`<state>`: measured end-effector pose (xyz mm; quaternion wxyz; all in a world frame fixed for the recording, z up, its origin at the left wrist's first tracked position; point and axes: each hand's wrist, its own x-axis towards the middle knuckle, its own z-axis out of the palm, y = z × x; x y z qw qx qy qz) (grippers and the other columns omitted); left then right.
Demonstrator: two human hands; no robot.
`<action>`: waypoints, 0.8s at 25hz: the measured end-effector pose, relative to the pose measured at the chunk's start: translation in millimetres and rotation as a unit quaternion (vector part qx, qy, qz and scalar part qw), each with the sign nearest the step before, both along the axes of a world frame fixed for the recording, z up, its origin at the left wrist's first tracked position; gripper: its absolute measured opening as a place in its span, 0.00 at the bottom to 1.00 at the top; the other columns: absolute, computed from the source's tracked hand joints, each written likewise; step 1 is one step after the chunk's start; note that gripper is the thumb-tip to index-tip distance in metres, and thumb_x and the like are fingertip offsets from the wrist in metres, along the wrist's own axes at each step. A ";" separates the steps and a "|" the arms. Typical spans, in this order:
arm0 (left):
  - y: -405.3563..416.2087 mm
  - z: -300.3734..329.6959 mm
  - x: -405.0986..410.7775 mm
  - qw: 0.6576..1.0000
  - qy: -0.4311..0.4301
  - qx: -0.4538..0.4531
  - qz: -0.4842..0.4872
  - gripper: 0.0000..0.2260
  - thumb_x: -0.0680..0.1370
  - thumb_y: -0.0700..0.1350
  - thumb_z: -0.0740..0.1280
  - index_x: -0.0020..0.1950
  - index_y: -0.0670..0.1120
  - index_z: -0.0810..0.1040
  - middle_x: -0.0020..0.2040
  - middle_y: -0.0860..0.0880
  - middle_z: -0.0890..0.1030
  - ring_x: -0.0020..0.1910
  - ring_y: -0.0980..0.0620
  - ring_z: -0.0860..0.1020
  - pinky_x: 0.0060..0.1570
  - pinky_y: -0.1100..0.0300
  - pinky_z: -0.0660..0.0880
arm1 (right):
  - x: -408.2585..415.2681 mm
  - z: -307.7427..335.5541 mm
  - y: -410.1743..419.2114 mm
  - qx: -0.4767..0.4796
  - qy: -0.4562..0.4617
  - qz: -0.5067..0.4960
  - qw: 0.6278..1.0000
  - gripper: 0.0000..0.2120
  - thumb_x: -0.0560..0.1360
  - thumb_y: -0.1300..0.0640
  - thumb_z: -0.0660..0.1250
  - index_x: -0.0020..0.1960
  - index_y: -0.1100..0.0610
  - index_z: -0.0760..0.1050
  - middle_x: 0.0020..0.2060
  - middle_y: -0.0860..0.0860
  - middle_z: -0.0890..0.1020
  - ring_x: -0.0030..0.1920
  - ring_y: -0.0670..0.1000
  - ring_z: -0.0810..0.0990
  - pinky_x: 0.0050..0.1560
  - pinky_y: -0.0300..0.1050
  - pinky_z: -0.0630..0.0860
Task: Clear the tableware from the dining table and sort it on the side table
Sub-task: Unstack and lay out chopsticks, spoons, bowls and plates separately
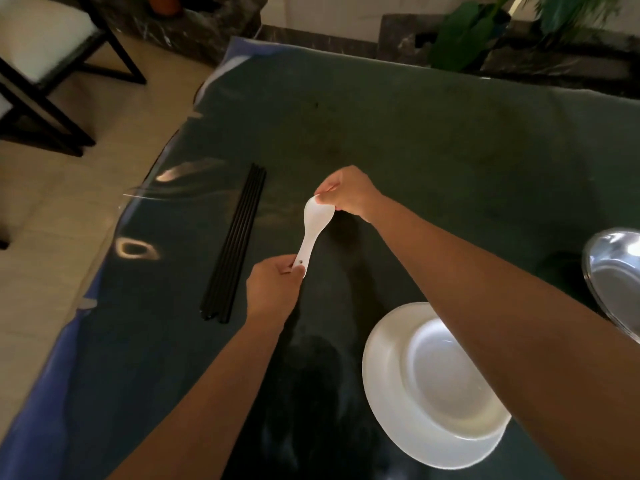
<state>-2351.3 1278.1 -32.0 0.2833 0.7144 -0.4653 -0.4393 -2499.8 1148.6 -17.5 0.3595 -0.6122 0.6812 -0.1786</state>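
Observation:
A white soup spoon (313,230) hangs between both hands above the dark green table (433,140). My left hand (272,289) pinches the end of its handle, and my right hand (348,192) pinches the rim of its bowl. Several black chopsticks (237,242) lie bundled side by side on the table, left of the spoon. A white deep plate (391,386) sits near the front right, partly under my right forearm. A shiny metal dish (613,278) shows at the right edge, cut off by the frame.
A clear glass sheet covers the table, its corner (126,195) jutting out at the left. A dark-framed chair (45,64) with a white seat stands on the tiled floor at the far left. Potted plants (464,32) line a dark ledge behind the table.

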 end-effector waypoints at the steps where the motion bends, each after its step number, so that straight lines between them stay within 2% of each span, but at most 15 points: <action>1: -1.9 -1.8 -0.2 1.000 -0.019 -0.009 -0.013 0.07 0.75 0.42 0.66 0.49 0.47 0.83 0.35 0.55 0.80 0.35 0.57 0.77 0.35 0.62 0.75 | 0.1 -3.3 -2.2 -0.001 -0.004 -0.007 1.000 0.07 0.70 0.58 0.71 0.48 0.57 0.82 0.48 0.55 0.84 0.46 0.50 0.80 0.53 0.46 0.78; 4: -2.4 -5.9 -1.4 0.996 -0.069 -0.041 -0.042 0.06 0.75 0.43 0.66 0.44 0.47 0.83 0.33 0.55 0.79 0.31 0.58 0.76 0.28 0.69 0.68 | 2.1 -9.3 -4.4 -0.003 -0.037 -0.023 0.999 0.07 0.70 0.59 0.71 0.47 0.57 0.82 0.48 0.54 0.83 0.47 0.50 0.80 0.50 0.44 0.78; 6: -0.2 -6.4 -2.7 0.992 -0.092 -0.055 -0.065 0.05 0.75 0.43 0.67 0.43 0.45 0.82 0.35 0.51 0.80 0.30 0.57 0.76 0.25 0.73 0.66 | 3.5 -10.3 -2.3 0.011 -0.052 -0.016 0.998 0.08 0.70 0.58 0.71 0.50 0.57 0.82 0.49 0.54 0.83 0.49 0.51 0.80 0.49 0.44 0.78; 7: 1.3 -5.3 -3.1 0.991 -0.101 -0.060 -0.071 0.06 0.74 0.43 0.67 0.47 0.44 0.82 0.40 0.49 0.81 0.33 0.56 0.76 0.28 0.73 0.67 | 3.1 -8.0 0.8 0.025 -0.058 -0.013 0.998 0.10 0.71 0.58 0.71 0.52 0.57 0.81 0.50 0.54 0.82 0.50 0.51 0.80 0.49 0.44 0.78; 9: 6.5 -1.3 -2.5 0.988 -0.118 -0.073 -0.061 0.14 0.74 0.44 0.68 0.60 0.44 0.77 0.51 0.48 0.77 0.42 0.54 0.76 0.38 0.69 0.68 | -5.6 4.2 12.4 0.042 -0.057 -0.011 0.997 0.15 0.71 0.56 0.70 0.57 0.57 0.78 0.52 0.54 0.82 0.50 0.51 0.80 0.50 0.44 0.78; 10: 12.9 1.9 -2.4 0.988 -0.116 -0.084 -0.055 0.17 0.74 0.44 0.68 0.63 0.45 0.74 0.53 0.48 0.74 0.44 0.54 0.75 0.41 0.67 0.68 | -16.4 12.7 24.1 0.038 -0.047 -0.010 0.998 0.16 0.71 0.55 0.70 0.58 0.56 0.77 0.52 0.52 0.81 0.51 0.50 0.80 0.51 0.43 0.77; 12: 33.4 6.1 -4.5 0.990 -0.080 -0.085 -0.078 0.16 0.74 0.44 0.68 0.62 0.45 0.75 0.51 0.49 0.76 0.42 0.56 0.76 0.39 0.72 0.69 | -49.1 31.3 64.5 0.017 -0.007 -0.006 1.000 0.16 0.70 0.53 0.71 0.57 0.53 0.77 0.49 0.49 0.81 0.49 0.48 0.80 0.50 0.40 0.74; 15: 73.0 7.5 -11.5 0.984 -0.028 -0.002 -0.177 0.17 0.75 0.47 0.66 0.64 0.48 0.73 0.50 0.54 0.79 0.42 0.63 0.77 0.36 0.76 0.70 | -101.2 51.3 154.0 0.018 0.065 -0.020 0.998 0.14 0.70 0.52 0.71 0.54 0.47 0.78 0.46 0.44 0.80 0.45 0.45 0.79 0.43 0.32 0.70; 17: 95.7 9.7 -17.0 0.954 -0.085 -0.057 -0.281 0.21 0.75 0.49 0.65 0.68 0.51 0.68 0.59 0.53 0.77 0.52 0.60 0.76 0.46 0.70 0.74 | -119.5 58.0 213.1 0.020 0.105 -0.031 0.994 0.17 0.69 0.53 0.71 0.57 0.45 0.76 0.48 0.44 0.78 0.45 0.44 0.78 0.46 0.36 0.72; 18: 103.8 11.1 -19.6 0.923 -0.133 -0.125 -0.340 0.23 0.75 0.49 0.65 0.70 0.52 0.66 0.63 0.52 0.74 0.57 0.56 0.74 0.51 0.63 0.75 | -123.5 59.3 236.1 0.016 0.116 -0.028 0.993 0.19 0.70 0.54 0.71 0.60 0.45 0.75 0.50 0.43 0.77 0.46 0.44 0.77 0.48 0.39 0.73; 20: 117.4 11.3 -22.4 0.847 -0.188 -0.245 -0.433 0.24 0.73 0.49 0.68 0.68 0.49 0.69 0.64 0.49 0.74 0.61 0.51 0.74 0.51 0.55 0.78 | -125.2 59.9 269.9 0.014 0.101 -0.033 0.994 0.23 0.70 0.56 0.70 0.63 0.45 0.72 0.53 0.43 0.76 0.48 0.44 0.77 0.51 0.42 0.75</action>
